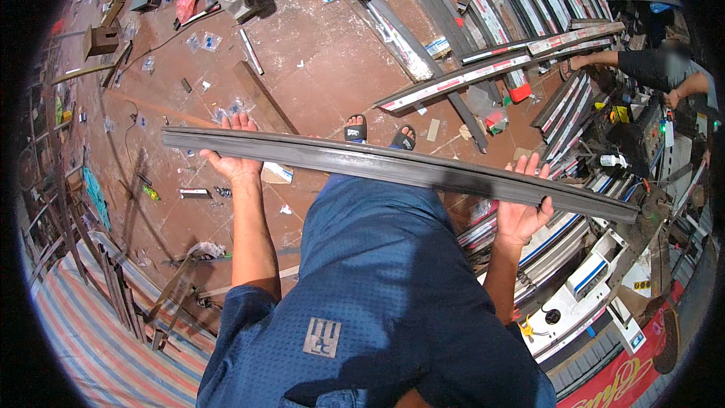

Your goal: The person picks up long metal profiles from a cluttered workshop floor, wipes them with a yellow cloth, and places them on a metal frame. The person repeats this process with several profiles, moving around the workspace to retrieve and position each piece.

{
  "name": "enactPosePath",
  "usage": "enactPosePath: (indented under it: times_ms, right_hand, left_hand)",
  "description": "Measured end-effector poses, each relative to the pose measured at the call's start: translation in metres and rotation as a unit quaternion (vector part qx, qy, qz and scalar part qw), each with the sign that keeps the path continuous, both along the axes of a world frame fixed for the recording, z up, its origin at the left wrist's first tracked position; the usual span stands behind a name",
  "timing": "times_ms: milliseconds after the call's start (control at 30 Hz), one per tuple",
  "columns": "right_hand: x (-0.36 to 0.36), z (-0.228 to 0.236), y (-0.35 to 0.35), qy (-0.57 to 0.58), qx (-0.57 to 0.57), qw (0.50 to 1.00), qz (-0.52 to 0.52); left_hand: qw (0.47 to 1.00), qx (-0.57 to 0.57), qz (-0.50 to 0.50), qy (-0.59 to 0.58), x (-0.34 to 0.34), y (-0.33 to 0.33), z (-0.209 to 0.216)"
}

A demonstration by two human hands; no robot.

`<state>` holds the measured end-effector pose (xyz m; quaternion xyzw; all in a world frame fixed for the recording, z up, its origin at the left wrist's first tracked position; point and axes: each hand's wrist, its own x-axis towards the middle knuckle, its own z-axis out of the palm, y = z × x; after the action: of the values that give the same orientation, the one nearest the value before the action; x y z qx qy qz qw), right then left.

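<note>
From my remote post I log: reddish-brown tiled floor (325, 91), strewn litter (211, 41); striped sheet (106, 332) lower left; red panel (604, 387) lower right; strong light, shadows.

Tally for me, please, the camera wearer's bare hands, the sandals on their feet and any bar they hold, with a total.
Left hand and right hand: 2
Left sandal and right sandal: 2
Long dark bar: 1
Total: 5
</note>
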<state>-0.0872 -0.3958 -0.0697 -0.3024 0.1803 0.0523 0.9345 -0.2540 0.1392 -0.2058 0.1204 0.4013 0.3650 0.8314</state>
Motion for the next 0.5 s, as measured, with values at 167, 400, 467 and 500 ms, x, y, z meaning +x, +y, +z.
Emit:
enactPosePath:
  times_ms: [167, 400, 467, 500]
  right_hand:
    - [0.011, 0.002, -0.016, 0.033, 0.007, 0.999, 0.0]
    - [0.025, -0.006, -0.038, 0.043, -0.037, 0.998, -0.025]
    - [0.023, -0.002, -0.039, 0.045, -0.042, 0.998, -0.013]
    - [0.026, 0.0, -0.038, 0.047, -0.049, 0.998, -0.013]
  left_hand:
    - [0.997, -0.037, 0.012, 0.062, 0.011, -0.01, 0.015]
    - [0.993, -0.036, 0.008, 0.111, 0.016, -0.037, 0.013]
    - [0.993, -0.032, 0.002, 0.112, 0.011, -0.036, 0.003]
    - [0.993, -0.035, 0.006, 0.117, 0.011, -0.039, 0.002]
